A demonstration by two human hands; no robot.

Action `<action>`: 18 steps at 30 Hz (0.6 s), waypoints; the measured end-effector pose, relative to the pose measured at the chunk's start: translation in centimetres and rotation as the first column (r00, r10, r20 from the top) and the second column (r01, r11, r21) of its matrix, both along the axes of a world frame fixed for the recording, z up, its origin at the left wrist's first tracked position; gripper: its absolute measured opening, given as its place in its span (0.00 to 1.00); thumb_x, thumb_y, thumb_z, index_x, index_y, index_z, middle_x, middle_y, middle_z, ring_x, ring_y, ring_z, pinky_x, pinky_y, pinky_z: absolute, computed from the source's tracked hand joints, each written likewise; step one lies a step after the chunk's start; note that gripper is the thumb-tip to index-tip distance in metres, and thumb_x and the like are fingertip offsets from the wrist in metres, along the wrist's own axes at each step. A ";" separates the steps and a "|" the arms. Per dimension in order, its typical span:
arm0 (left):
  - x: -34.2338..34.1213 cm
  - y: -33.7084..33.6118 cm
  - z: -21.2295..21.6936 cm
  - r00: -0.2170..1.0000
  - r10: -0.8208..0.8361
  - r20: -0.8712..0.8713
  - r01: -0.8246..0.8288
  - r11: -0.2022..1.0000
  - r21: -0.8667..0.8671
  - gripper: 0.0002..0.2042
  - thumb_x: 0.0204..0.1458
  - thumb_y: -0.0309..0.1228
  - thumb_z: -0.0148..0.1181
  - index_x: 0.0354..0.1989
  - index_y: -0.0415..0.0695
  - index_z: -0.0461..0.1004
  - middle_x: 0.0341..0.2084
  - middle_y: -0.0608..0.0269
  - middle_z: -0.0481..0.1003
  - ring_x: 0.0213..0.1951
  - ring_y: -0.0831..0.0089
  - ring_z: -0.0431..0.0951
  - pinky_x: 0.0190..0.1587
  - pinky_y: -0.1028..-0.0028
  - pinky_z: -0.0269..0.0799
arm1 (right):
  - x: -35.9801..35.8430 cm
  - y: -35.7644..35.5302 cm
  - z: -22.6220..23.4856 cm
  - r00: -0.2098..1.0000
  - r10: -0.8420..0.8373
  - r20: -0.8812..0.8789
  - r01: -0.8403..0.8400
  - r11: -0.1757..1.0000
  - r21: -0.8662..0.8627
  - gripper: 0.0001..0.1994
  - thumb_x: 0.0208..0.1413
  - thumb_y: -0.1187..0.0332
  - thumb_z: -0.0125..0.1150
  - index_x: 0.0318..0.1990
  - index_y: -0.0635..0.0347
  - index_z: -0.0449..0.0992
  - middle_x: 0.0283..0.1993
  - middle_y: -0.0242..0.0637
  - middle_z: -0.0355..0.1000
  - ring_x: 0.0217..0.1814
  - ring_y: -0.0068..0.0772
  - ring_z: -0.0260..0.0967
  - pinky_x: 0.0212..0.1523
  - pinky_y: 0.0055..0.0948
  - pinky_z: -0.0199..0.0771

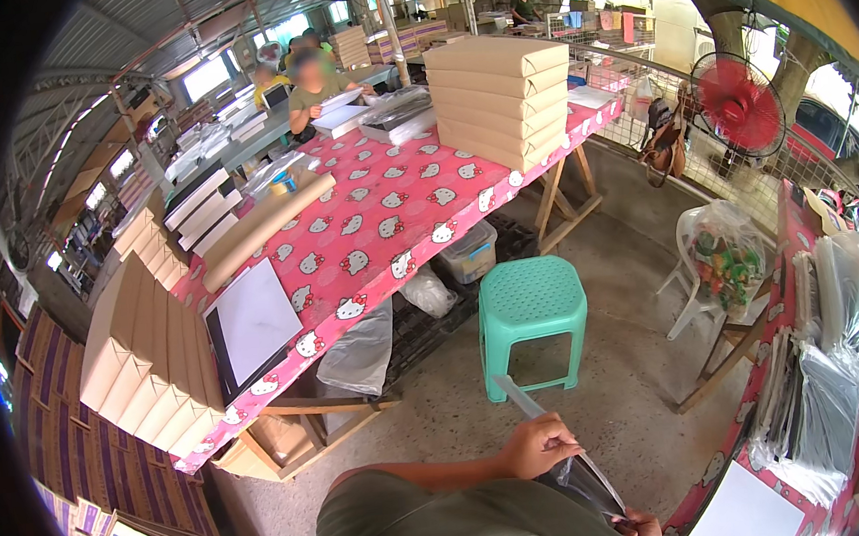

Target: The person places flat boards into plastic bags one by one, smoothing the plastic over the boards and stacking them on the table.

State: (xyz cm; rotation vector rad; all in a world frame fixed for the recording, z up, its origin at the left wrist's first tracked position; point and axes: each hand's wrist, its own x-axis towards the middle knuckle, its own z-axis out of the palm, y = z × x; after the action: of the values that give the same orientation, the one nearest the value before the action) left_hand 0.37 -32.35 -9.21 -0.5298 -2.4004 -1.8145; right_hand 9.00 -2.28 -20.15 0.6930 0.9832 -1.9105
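In front of my body, a thin flat pack in clear plastic (586, 476), dark along part of its length, is held edge-on and slanting. My left hand (542, 446) pinches its upper edge near the middle, fingers closed. Lower and to the right, my right hand (641, 531) closes on its near end, partly cut off by my body and the lower edge. The pack's far end points up beside a green plastic stool (532, 301). Close to my right hand, a white sheet (743, 511) lies on the table at the right.
A pink patterned table (366, 208) stands ahead, bearing brown-wrapped stacks (499, 94), a brown paper roll (267, 229) and a white sheet on black (257, 320). Plastic-bagged packs (826, 380) lie on the right table. A red fan (737, 104) stands beyond a white chair (685, 285). A person (313, 92) works across the table.
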 end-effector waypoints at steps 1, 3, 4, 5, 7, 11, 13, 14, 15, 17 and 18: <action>0.0 0.0 -0.1 1.000 -0.002 -0.004 0.002 1.000 0.003 0.06 0.41 0.25 0.63 0.24 0.39 0.71 0.23 0.64 0.70 0.25 0.77 0.71 0.26 0.79 0.67 | -0.1 0.1 -0.2 0.999 -0.006 0.034 0.008 0.999 -0.053 0.13 0.50 0.61 0.47 0.17 0.55 0.63 0.13 0.26 0.56 0.11 0.19 0.49 0.11 0.20 0.45; -0.1 0.1 -0.2 1.000 -0.004 -0.012 0.004 1.000 0.008 0.06 0.40 0.24 0.63 0.24 0.39 0.71 0.23 0.64 0.70 0.25 0.77 0.71 0.27 0.79 0.67 | -0.3 0.3 -0.6 0.995 -0.010 0.104 0.027 0.987 -0.159 0.13 0.50 0.62 0.47 0.17 0.55 0.62 0.14 0.26 0.56 0.12 0.20 0.50 0.11 0.21 0.46; 0.0 0.1 -0.3 1.000 -0.001 -0.021 0.001 1.000 0.012 0.06 0.40 0.24 0.63 0.24 0.39 0.71 0.23 0.65 0.70 0.25 0.77 0.71 0.27 0.80 0.67 | 0.0 -0.1 -0.4 0.976 0.003 -0.217 0.008 0.999 0.051 0.13 0.51 0.62 0.47 0.18 0.55 0.63 0.15 0.27 0.58 0.14 0.21 0.52 0.13 0.21 0.49; 0.0 0.1 -0.4 1.000 0.004 -0.029 -0.003 1.000 0.016 0.06 0.40 0.24 0.63 0.24 0.39 0.71 0.23 0.65 0.70 0.25 0.78 0.71 0.27 0.80 0.67 | 0.6 -1.0 -0.1 0.859 0.084 -0.505 0.055 0.966 0.254 0.13 0.51 0.62 0.47 0.18 0.56 0.63 0.16 0.28 0.59 0.15 0.22 0.54 0.14 0.21 0.52; 0.1 0.2 -0.4 0.999 0.005 -0.050 -0.004 1.000 0.022 0.06 0.40 0.24 0.63 0.24 0.39 0.71 0.23 0.65 0.70 0.25 0.78 0.71 0.27 0.80 0.67 | 0.6 -0.5 -1.7 0.878 -0.040 -0.477 0.063 0.997 0.034 0.13 0.51 0.60 0.47 0.21 0.58 0.65 0.19 0.32 0.62 0.19 0.26 0.59 0.18 0.24 0.58; 0.5 0.0 -0.7 0.998 0.014 -0.067 -0.012 0.999 0.033 0.06 0.41 0.22 0.63 0.24 0.39 0.71 0.24 0.65 0.70 0.25 0.80 0.71 0.27 0.81 0.66 | -0.7 1.1 -5.3 0.966 -0.182 0.183 0.254 0.792 -0.555 0.09 0.45 0.70 0.50 0.32 0.66 0.71 0.20 0.35 0.66 0.18 0.24 0.60 0.18 0.21 0.61; 0.4 0.0 -0.5 0.997 0.019 -0.075 -0.015 0.998 0.058 0.06 0.40 0.21 0.63 0.25 0.40 0.70 0.24 0.65 0.70 0.26 0.80 0.71 0.27 0.82 0.66 | -1.6 0.6 -3.9 0.959 -0.276 0.065 0.276 0.853 -0.443 0.14 0.42 0.77 0.52 0.40 0.66 0.68 0.19 0.34 0.65 0.14 0.20 0.57 0.14 0.17 0.57; 0.4 0.1 -0.3 0.996 0.025 -0.080 -0.019 0.997 0.077 0.06 0.40 0.21 0.63 0.25 0.40 0.70 0.24 0.64 0.70 0.26 0.80 0.71 0.27 0.82 0.66 | -2.0 0.4 -3.9 0.946 -0.322 0.020 0.303 0.865 -0.400 0.17 0.41 0.77 0.52 0.43 0.64 0.64 0.19 0.34 0.64 0.12 0.19 0.54 0.12 0.17 0.54; 0.5 0.2 -0.1 0.996 0.028 -0.086 -0.020 0.995 0.095 0.06 0.40 0.20 0.63 0.25 0.40 0.70 0.24 0.64 0.70 0.26 0.80 0.71 0.27 0.82 0.66 | -2.5 0.2 -3.6 0.930 -0.367 -0.026 0.335 0.872 -0.357 0.22 0.40 0.78 0.53 0.47 0.63 0.59 0.19 0.34 0.64 0.10 0.19 0.52 0.09 0.16 0.51; 0.2 0.4 -0.6 0.985 0.071 -0.160 -0.048 0.988 0.148 0.07 0.39 0.19 0.63 0.25 0.40 0.70 0.25 0.63 0.70 0.27 0.79 0.72 0.27 0.81 0.66 | -4.3 -1.7 2.9 0.892 -0.404 -0.201 0.378 0.912 -0.156 0.27 0.38 0.80 0.52 0.51 0.63 0.56 0.18 0.32 0.61 0.10 0.21 0.53 0.09 0.17 0.52; -0.1 0.5 0.1 0.979 0.074 -0.192 -0.051 0.991 0.122 0.07 0.39 0.19 0.63 0.24 0.40 0.69 0.25 0.62 0.70 0.27 0.78 0.72 0.27 0.81 0.66 | -5.2 -1.5 3.8 0.840 -0.419 -0.345 0.375 0.908 -0.189 0.30 0.37 0.81 0.51 0.53 0.63 0.54 0.19 0.33 0.63 0.10 0.21 0.54 0.09 0.18 0.53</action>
State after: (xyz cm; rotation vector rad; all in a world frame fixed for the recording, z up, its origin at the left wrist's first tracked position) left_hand 0.25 -31.89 -9.15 -0.5846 -2.1441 -1.7726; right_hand 3.80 -3.78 -16.34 0.4934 1.0056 -2.5193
